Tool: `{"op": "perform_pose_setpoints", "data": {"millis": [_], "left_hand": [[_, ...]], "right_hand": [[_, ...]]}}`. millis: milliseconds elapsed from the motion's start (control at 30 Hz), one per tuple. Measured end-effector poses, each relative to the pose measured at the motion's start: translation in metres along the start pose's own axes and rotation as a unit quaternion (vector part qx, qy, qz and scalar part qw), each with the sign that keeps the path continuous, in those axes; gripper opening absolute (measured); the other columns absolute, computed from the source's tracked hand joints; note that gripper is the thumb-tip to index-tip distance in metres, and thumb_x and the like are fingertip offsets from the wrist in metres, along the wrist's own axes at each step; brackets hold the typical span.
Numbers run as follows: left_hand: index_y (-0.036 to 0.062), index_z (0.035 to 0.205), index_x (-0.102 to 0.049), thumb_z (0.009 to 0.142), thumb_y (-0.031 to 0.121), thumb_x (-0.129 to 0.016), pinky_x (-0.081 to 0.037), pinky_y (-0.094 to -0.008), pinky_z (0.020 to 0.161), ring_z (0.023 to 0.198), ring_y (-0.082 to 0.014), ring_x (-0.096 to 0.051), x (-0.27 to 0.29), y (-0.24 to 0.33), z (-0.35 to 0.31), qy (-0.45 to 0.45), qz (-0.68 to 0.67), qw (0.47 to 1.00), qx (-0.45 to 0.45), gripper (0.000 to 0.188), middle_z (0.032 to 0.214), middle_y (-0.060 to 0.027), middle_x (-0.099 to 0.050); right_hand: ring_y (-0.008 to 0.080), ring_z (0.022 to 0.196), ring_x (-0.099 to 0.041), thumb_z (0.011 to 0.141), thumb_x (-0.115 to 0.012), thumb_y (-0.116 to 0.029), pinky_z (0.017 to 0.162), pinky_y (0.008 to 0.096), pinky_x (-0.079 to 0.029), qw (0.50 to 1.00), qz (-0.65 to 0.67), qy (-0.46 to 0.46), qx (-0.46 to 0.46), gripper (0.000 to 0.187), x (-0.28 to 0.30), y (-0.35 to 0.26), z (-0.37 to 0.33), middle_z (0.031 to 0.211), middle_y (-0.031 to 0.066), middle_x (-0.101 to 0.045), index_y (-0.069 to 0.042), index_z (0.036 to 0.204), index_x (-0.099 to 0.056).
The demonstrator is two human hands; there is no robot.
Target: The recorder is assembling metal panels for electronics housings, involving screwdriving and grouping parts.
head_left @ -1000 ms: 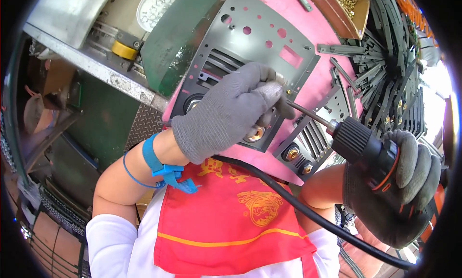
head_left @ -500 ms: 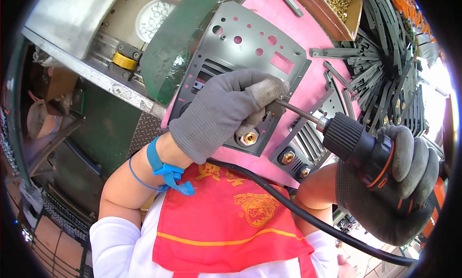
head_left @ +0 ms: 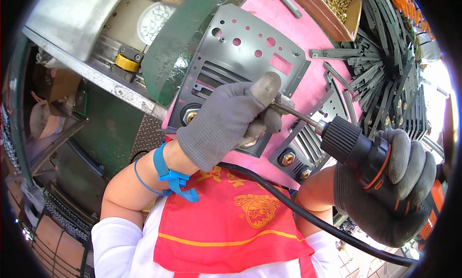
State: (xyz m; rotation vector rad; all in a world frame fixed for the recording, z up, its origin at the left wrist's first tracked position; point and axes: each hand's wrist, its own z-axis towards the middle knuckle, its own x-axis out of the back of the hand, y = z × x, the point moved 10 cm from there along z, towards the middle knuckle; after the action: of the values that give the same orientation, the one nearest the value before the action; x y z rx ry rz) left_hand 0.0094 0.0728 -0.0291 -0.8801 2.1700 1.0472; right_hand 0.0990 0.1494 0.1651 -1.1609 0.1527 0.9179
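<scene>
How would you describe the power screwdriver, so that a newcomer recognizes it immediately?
Start from the red apron and go right to the gray-gloved right hand. It grips the power screwdriver, black and orange with a ribbed collar. Unlike the dark metal strips above, it has a thin shaft pointing toward the left hand.

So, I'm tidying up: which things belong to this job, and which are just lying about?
In use: power screwdriver, in the right hand; grey panel, under the left hand.
Apparently lying about: white dish; grey bar; dark metal strips.
</scene>
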Motion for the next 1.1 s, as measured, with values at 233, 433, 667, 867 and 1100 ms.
{"op": "perform_pose_setpoints", "data": {"millis": [233, 433, 667, 867, 1100], "left_hand": [[-0.0004, 0.110, -0.061, 0.095, 0.054, -0.043, -0.031, -0.0177, 0.047, 0.050, -0.0030, -0.037, -0.008, -0.003, -0.006, -0.019, -0.008, 0.999, 0.031, 0.059, 0.072, 0.0006, -0.058], [-0.0014, 0.120, -0.058, 0.095, 0.034, -0.053, -0.032, -0.0204, 0.050, 0.054, -0.0050, -0.039, 0.012, 0.001, -0.040, 0.051, 0.060, 0.995, 0.057, 0.043, 0.078, 0.0005, -0.058], [0.0081, 0.094, -0.066, 0.064, 0.018, -0.077, -0.039, -0.0297, 0.047, 0.054, -0.0188, -0.050, 0.000, 0.023, -0.092, 0.103, 0.751, 0.543, -0.362, 0.033, 0.063, -0.0020, -0.049], [0.0105, 0.089, -0.066, 0.069, 0.014, -0.069, -0.036, -0.0253, 0.044, 0.054, -0.0128, -0.048, -0.004, 0.012, -0.095, 0.067, 0.753, 0.491, -0.434, 0.020, 0.066, 0.0010, -0.048], [0.0097, 0.088, -0.066, 0.069, 0.012, -0.067, -0.033, -0.0248, 0.043, 0.054, -0.0113, -0.047, -0.007, 0.007, -0.097, 0.092, 0.760, 0.473, -0.436, 0.019, 0.066, 0.0019, -0.048]], "right_hand": [[0.0081, 0.057, -0.047, 0.067, -0.066, -0.015, 0.061, 0.0243, -0.040, 0.999, -0.036, 0.009, 0.034, 0.024, -0.006, -0.003, 0.002, 0.071, -0.0024, -0.050, -0.010, 0.071, -0.043], [0.0076, 0.058, -0.047, 0.067, -0.067, -0.016, 0.061, 0.0235, -0.039, 1.000, -0.020, -0.007, 0.013, 0.025, -0.003, -0.003, -0.006, 0.071, -0.0030, -0.049, -0.011, 0.071, -0.043], [0.0080, 0.058, -0.045, 0.067, -0.065, -0.017, 0.060, 0.0236, -0.038, 0.996, -0.060, -0.040, -0.057, 0.024, 0.002, 0.008, -0.006, 0.071, -0.0018, -0.047, -0.011, 0.070, -0.043], [0.0091, 0.062, -0.044, 0.074, -0.061, -0.021, 0.060, 0.0248, -0.034, 0.984, -0.175, -0.010, -0.039, 0.022, 0.011, 0.008, -0.014, 0.073, 0.0009, -0.045, -0.010, 0.070, -0.042], [0.0099, 0.062, -0.039, 0.078, -0.059, -0.027, 0.060, 0.0253, -0.033, 0.964, -0.182, -0.009, -0.194, 0.024, 0.025, 0.029, -0.035, 0.070, 0.0018, -0.042, -0.011, 0.074, -0.041]]}}
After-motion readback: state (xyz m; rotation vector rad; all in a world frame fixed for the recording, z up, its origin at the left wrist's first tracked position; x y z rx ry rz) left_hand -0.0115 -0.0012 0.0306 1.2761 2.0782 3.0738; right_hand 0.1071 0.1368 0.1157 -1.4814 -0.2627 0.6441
